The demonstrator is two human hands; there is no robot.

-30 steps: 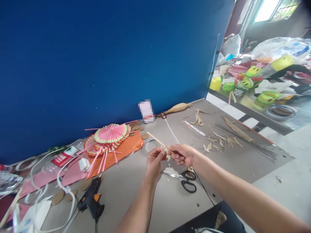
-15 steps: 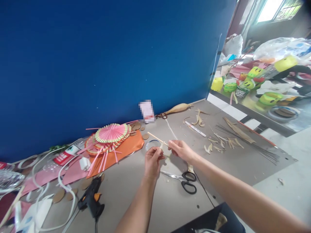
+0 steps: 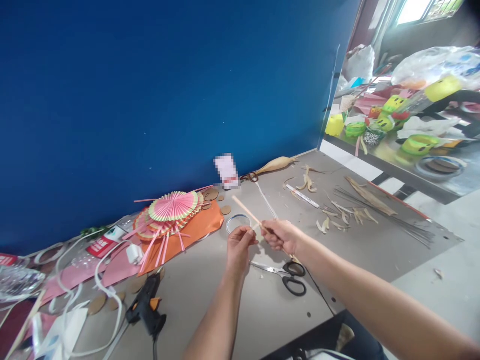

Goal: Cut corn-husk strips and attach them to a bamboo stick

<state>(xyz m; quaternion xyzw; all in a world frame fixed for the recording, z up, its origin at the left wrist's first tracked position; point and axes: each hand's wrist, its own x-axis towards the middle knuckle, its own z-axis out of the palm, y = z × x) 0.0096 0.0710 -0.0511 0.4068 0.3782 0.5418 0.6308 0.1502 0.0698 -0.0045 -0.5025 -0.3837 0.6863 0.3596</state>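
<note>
My right hand (image 3: 282,236) pinches a thin pale wooden stick (image 3: 246,211) that slants up and to the left over the table. My left hand (image 3: 240,245) is closed just left of it, fingertips pinched on a small pale piece at the stick's lower part, too small to name. Both hands hover above the grey tabletop (image 3: 232,305). Black-handled scissors (image 3: 288,277) lie just below the hands. A clear tape ring (image 3: 237,222) lies right behind them.
Pink and green pleated paper fans (image 3: 172,207) rest on orange paper (image 3: 195,227) at the left. A black glue gun (image 3: 148,307) and white cord (image 3: 105,290) lie in front. Dried leaf strips and thin dark sticks (image 3: 375,212) spread to the right. A blue wall (image 3: 150,90) backs the table.
The stick's far tip has swung upward to a steeper slant. Both hands have stayed close together and shifted slightly; the view tilted a little.
</note>
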